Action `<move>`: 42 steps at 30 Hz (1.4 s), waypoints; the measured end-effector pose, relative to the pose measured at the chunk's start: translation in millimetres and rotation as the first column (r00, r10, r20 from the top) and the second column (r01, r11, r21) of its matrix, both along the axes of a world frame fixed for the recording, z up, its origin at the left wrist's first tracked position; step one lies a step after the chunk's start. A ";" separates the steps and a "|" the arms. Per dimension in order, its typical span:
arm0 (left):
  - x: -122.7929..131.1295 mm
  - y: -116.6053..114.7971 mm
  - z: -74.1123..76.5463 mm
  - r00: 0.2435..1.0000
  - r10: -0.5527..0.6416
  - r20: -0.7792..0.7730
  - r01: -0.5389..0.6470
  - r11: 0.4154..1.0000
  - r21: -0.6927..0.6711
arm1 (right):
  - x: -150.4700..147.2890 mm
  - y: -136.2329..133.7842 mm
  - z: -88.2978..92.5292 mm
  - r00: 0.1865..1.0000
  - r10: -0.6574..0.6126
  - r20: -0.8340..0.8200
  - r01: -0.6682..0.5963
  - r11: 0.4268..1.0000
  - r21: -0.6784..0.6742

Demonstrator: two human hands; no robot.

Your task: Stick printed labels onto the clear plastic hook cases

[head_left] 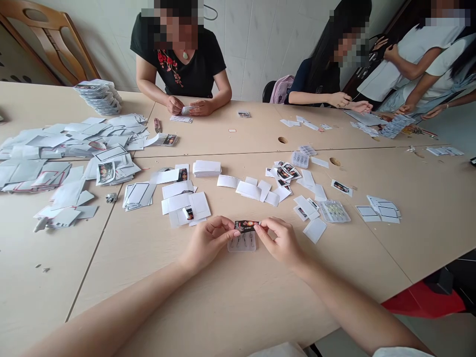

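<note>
Head view, seated at a long pale wooden table.

- Left hand and right hand meet near the table's front edge. Each is closed to a narrow thumb-and-forefinger pinch on one end of a dark printed paper card.
- The card sits across the top of a small clear plastic packet, which lies flat on the table between the hands. I cannot tell what is inside it.
- Step in hand, as I judge it: the card is being fitted or folded over the packet's top edge. Whether it is seated yet cannot be told.
- The next move likely calls for squaring the card to the packet's edge and pressing evenly from both ends, so that the thin plastic does not slide or buckle.
- Just beyond the hands lie loose white paper cards, with another clear blister packet to the right.
- A person in a black shirt works across the table, well apart from these hands.
</note>
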State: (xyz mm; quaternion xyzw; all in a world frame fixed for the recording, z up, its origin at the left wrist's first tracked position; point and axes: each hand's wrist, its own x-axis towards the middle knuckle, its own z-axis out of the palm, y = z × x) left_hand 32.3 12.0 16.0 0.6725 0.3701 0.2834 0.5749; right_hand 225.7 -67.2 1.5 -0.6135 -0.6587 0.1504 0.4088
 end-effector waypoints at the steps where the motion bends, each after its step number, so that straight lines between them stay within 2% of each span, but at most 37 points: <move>1: 0.1 -0.4 0.6 1.000 -0.007 -0.001 0.007 1.000 -0.006 | -0.1 0.1 0.2 1.000 -0.003 0.004 0.003 1.000 0.010; 6: 0.0 -1.0 1.1 0.999 -0.050 0.017 0.051 0.998 -0.040 | 0.4 0.9 2.1 1.000 -0.020 0.023 0.019 0.999 0.041; 10: -0.6 0.5 0.5 0.999 -0.033 -0.010 0.033 0.999 -0.005 | 0.8 0.9 3.2 1.000 0.008 0.009 -0.008 1.000 0.025; 14: -0.4 -1.0 2.2 0.999 0.001 -0.044 -0.003 0.999 -0.033 | 0.6 -1.6 3.1 0.997 0.069 -0.025 -0.069 0.998 -0.008; 18: -0.7 -4.3 9.0 0.995 0.036 -0.097 -0.047 0.992 -0.118 | 0.0 -5.7 3.9 0.988 0.117 -0.099 -0.126 0.988 -0.088; 24: 1.4 -7.6 24.3 0.973 0.005 -0.229 -0.029 0.995 -0.100 | -2.3 -8.1 6.3 0.948 0.098 -0.304 -0.174 0.956 -0.235; 28: 4.3 -15.1 22.4 0.956 0.030 -0.292 -0.059 0.994 -0.091 | -4.7 -7.6 5.5 0.935 0.060 -0.348 -0.172 0.938 -0.300; 31: 3.8 -22.2 17.0 0.913 0.085 -0.399 -0.063 0.996 0.069 | -6.6 -7.0 5.4 0.954 0.033 -0.298 -0.140 0.927 -0.348; 35: 4.0 -25.1 13.5 0.845 0.145 -0.514 0.001 0.962 0.273 | -8.9 -4.4 11.8 0.995 0.013 -0.104 -0.053 0.917 -0.395; 38: 7.1 -20.1 12.8 0.819 0.140 -0.556 0.040 0.954 0.298 | -9.0 -0.3 17.0 1.000 0.006 0.015 0.001 0.901 -0.434; 42: 12.5 -11.4 10.6 0.798 0.126 -0.590 0.070 0.952 0.298 | -7.0 4.5 17.4 0.996 0.002 0.090 0.041 0.878 -0.477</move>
